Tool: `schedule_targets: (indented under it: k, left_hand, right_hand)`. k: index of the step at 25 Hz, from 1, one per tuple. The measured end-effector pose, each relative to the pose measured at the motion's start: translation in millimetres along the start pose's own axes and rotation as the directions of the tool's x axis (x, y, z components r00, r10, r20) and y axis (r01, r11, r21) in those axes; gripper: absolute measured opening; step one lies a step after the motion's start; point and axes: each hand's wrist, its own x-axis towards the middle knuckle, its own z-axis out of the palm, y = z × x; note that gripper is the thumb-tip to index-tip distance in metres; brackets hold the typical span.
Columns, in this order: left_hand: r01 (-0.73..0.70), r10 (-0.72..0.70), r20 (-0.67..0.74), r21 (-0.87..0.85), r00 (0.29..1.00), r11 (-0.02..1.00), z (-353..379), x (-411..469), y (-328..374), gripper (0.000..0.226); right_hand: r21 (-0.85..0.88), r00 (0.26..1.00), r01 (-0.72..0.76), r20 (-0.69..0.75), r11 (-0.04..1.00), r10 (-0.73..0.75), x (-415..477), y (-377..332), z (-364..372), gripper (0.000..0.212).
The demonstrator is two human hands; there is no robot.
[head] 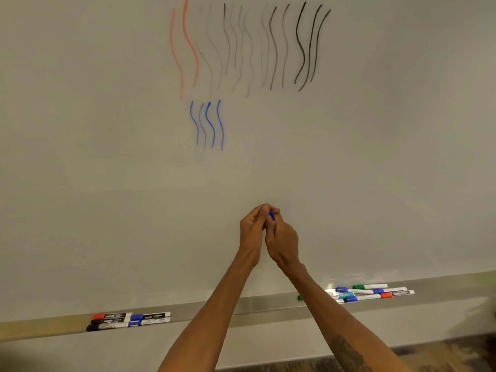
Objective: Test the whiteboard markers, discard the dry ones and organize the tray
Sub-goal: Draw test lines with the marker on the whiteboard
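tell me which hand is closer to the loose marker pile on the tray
Right. The right hand is above and left of the marker pile; the left hand lies farther left. Both grip a blue marker.

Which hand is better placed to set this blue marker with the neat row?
Probably the left hand. It and the right hand both grip the blue plastic marker, but the neat marker row lies on the metal tray left of both arms.

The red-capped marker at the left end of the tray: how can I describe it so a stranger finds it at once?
Follow the metal tray under the whiteboard to the tidy markers at its left end. The red-capped marker lies nearest the board, leftmost. The two caps in front of it are black, its neighbour's blue.
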Motion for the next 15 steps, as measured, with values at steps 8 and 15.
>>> schedule_targets:
  k: [8,15]
  left_hand:
    - [-0.069,0.069,-0.015,-0.028,0.998,0.997,-8.4,-1.6,29.2,0.028]
    - [-0.174,0.172,0.062,0.042,0.983,0.984,-2.0,1.4,68.6,0.028]
  right_hand:
    - [0.046,0.999,0.025,-0.041,0.999,-0.023,6.2,-28.8,-0.9,0.048]
    - [0.296,0.993,0.015,-0.117,0.955,0.02,11.3,-54.2,-12.4,0.03]
